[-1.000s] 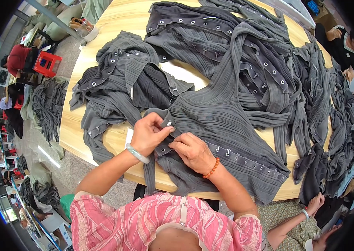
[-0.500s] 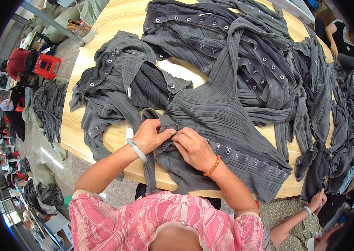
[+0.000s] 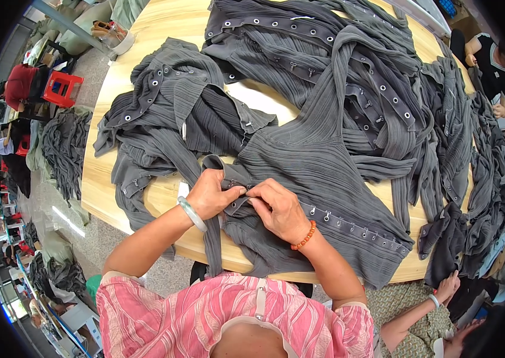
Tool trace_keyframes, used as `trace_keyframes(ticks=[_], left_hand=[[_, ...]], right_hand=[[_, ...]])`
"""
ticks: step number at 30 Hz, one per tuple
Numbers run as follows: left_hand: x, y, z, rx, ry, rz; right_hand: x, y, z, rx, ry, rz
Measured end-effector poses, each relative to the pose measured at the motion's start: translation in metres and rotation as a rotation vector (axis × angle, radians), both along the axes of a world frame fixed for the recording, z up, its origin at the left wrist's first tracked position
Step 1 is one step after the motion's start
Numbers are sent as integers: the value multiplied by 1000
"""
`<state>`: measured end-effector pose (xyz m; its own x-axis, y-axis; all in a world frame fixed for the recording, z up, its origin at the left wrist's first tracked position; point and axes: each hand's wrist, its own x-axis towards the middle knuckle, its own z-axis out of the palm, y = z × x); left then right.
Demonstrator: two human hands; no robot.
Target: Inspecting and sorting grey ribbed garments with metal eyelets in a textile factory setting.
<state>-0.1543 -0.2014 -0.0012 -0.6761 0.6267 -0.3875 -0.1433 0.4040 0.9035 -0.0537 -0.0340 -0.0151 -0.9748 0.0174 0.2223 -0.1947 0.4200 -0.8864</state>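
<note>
A dark grey ribbed cardigan (image 3: 306,155) lies spread before me, its front band fitted with metal hooks and eyelets. My left hand (image 3: 209,194), with a pale bangle at the wrist, pinches the band near the collar. Close against it, my right hand (image 3: 279,210), wearing an orange bead bracelet, grips the same band between thumb and forefinger. The fingertips of both hands nearly meet. Whatever small fastener lies between them is hidden. Lower along the band, a row of metal hooks (image 3: 327,216) shows toward the hem.
More grey ribbed garments (image 3: 175,89) lie heaped on the wooden table (image 3: 106,185), at left, back and right. At lower right, a co-worker's hand (image 3: 446,287) holds dark cloth. Another person (image 3: 494,71) is at the far right. A red stool (image 3: 62,88) stands on the floor at left.
My right thumb and fingers have shifted slightly on the band, with a wider gap between them. My left hand keeps its pinch. The view has tilted a little.
</note>
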Motion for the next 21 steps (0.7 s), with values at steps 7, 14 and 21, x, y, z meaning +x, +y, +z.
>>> trace_keyframes(ticks=[7, 14, 21], left_hand=[[0, -1, 7, -23, -22, -6], [2, -2, 2, -34, -35, 22], [0, -3, 8, -50, 40, -59]], right_hand=[[-3, 0, 4, -101, -120, -71], [-6, 3, 3, -117, -165, -72], [-9, 6, 4, -193, -259, -62]])
